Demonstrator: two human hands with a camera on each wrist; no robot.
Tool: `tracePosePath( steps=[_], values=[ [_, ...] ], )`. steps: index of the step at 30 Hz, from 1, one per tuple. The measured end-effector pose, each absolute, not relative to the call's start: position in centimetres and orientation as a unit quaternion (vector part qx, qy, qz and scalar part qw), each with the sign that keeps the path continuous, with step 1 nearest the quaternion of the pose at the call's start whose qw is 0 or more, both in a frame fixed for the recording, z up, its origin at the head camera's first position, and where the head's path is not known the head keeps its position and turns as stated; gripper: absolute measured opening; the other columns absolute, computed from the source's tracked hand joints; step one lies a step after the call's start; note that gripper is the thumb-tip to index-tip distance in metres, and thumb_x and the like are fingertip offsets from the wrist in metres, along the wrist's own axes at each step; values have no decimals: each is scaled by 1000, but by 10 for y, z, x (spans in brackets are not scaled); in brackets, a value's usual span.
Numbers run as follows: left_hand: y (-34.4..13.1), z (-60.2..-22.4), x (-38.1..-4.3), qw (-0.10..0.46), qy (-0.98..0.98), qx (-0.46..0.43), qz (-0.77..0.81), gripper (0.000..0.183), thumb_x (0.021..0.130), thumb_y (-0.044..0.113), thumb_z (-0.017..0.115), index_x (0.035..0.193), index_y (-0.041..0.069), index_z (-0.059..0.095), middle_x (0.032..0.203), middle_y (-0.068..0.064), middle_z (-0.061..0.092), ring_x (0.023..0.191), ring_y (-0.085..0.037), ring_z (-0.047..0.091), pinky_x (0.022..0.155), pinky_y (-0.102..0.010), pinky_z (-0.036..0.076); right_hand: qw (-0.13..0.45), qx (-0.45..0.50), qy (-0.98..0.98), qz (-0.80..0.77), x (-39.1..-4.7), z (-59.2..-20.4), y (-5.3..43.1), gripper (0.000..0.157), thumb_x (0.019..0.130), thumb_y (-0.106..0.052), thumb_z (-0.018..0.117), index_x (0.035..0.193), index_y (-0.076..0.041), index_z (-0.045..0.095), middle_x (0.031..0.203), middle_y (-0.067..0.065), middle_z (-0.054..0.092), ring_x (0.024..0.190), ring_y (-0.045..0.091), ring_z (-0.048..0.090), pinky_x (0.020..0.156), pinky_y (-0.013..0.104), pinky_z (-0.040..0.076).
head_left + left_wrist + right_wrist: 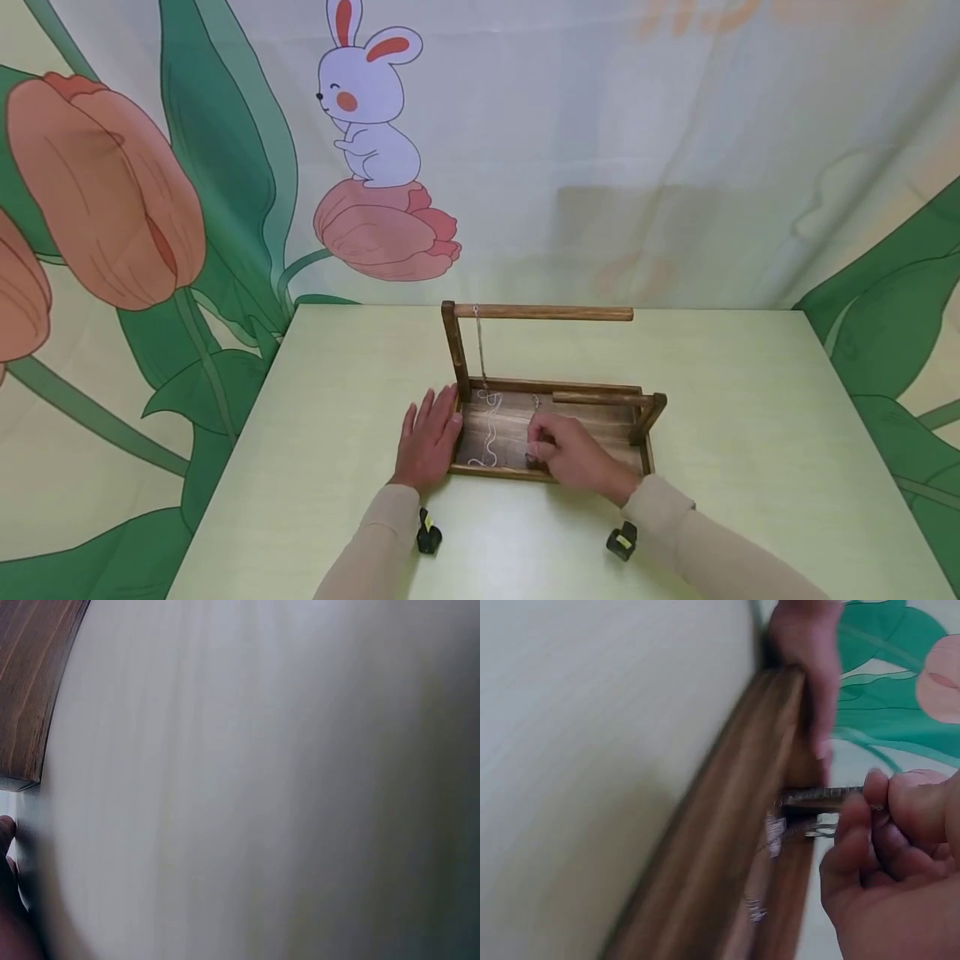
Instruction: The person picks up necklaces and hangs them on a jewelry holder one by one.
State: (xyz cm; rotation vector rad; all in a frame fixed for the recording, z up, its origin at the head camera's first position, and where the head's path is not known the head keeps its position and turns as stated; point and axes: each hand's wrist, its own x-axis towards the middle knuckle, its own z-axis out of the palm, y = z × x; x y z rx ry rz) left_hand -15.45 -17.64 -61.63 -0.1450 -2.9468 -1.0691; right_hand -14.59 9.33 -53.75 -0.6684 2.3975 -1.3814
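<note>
A dark wooden jewelry stand (pixel 502 475), a shallow tray with two arms, sits on the table. My left hand (pixel 429 437) lies along its left end with fingers extended. Over the tray, my right hand (pixel 573 454) pinches a thin silver chain (pixel 832 792) between thumb and fingertips. Part of that chain is hidden by the fingers and blur. Another fine chain (pixel 481 346) hangs from the taller arm (pixel 555 312), and a pale, loosely curled chain (pixel 491 429) lies on the tray floor below it. In the left wrist view, only a corner of the wooden stand (pixel 30 690) and some fingertips show.
The lower arm (pixel 600 398) juts inward from a post at the tray's right end. Pale yellow tabletop (pixel 750 417) surrounds the stand. Behind hangs a printed cloth (pixel 637 125) with a rabbit and tulips. Small black devices (pixel 429 533) show by both wrists.
</note>
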Motion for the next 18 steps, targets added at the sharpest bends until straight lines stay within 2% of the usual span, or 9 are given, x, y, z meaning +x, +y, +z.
tracePosePath(
  steps=[6, 13, 18],
  values=[
    [-176, -615, -154, 7, -938, -46, -344, 57, 113, 47, 31, 167, 29, 27, 172, -1, 33, 164, -29, 17, 134, -53, 4, 124, -234, 797, -544, -147, -510, 92, 10, 96, 2, 69, 94, -7, 66, 87, 7, 68, 80, 14, 62, 72, 25, 56],
    [-175, -615, -153, 8, -937, -47, -346, 56, 113, 45, 32, 166, 29, 27, 172, -1, 33, 164, -29, 18, 134, -53, 4, 153, -213, 775, -575, -150, -481, 91, 3, 95, 0, 72, 98, 0, 72, 92, 21, 75, 79, 12, 71, 71, 24, 58],
    [-175, -614, -153, 6, -938, -46, -344, 57, 113, 45, 32, 166, 28, 28, 172, -1, 33, 164, -29, 17, 134, -53, 4, 174, -186, 761, -597, -152, -461, 89, 6, 97, 1, 68, 101, 1, 72, 94, 22, 76, 84, 23, 75, 77, 28, 63]
  ],
)
